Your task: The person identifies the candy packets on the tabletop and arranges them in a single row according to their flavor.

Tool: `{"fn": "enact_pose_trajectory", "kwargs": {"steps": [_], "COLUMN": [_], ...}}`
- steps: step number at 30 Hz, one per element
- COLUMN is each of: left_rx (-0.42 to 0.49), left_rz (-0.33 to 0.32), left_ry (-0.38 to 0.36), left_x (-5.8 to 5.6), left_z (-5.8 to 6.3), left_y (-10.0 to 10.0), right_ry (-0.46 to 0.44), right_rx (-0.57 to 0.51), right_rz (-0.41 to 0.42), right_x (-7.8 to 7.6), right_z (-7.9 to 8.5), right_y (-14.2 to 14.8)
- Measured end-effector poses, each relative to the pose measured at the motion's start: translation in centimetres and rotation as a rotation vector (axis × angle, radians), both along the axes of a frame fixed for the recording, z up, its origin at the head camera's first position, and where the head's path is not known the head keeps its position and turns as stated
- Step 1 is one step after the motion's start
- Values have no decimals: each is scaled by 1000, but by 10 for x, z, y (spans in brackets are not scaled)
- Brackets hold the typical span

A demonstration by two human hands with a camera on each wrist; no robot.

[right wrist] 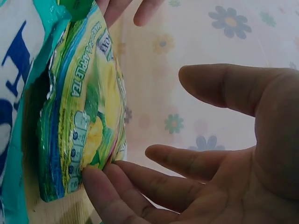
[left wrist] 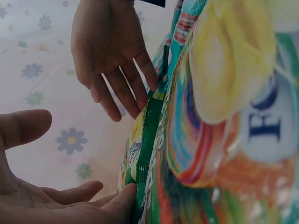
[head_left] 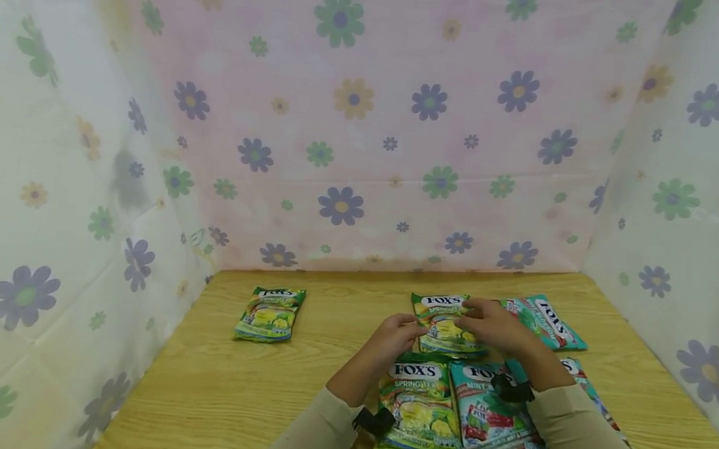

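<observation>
A green and yellow FOX'S Spring Tea candy bag (head_left: 442,325) lies on the wooden table between my two hands. My left hand (head_left: 385,351) is at its left edge, fingers extended and thumb apart from them in the left wrist view. From the other side my right hand (head_left: 503,332) reaches over its right edge. In the right wrist view, fingertips (right wrist: 96,179) touch the bag's side, with the thumb held well away. Just nearer lies another Spring Tea bag (head_left: 419,414), beside a teal FOX'S mint bag (head_left: 488,414) partly under my right forearm.
Another Spring Tea bag (head_left: 269,317) lies alone at the table's far left. A teal FOX'S bag (head_left: 549,322) lies slanted at the back right, and one more bag (head_left: 595,393) is mostly hidden by my right sleeve. Flowered cloth (head_left: 388,151) walls the back and sides.
</observation>
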State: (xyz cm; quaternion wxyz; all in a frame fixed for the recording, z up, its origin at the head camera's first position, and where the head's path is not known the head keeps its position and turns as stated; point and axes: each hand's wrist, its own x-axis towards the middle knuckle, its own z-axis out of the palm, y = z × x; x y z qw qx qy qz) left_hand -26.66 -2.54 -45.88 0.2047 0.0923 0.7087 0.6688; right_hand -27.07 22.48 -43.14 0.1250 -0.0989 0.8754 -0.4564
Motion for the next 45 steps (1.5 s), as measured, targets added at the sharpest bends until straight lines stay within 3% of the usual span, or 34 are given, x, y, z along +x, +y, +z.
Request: {"fn": "enact_pose_trajectory", "kwargs": {"steps": [13,25,34,45], "left_rx": [95,172,171,137], "left_rz": [10,-9,31,35], "left_ry": [-24,-32,-46,-28], "left_x": [-3,-5,-6,-9], "left_z": [-3,-4,-6,-8], "left_y": [-3,-5,-7,-6], "right_ry": [4,-11,-30,-23], "right_rx": [91,57,20,1], "right_rz": [-36,-53,-59,-57], "right_x": [-2,-4,-6,-8], "right_z": [-2,-6,-5,-9], "right_y": [1,-3,-7,-11]}}
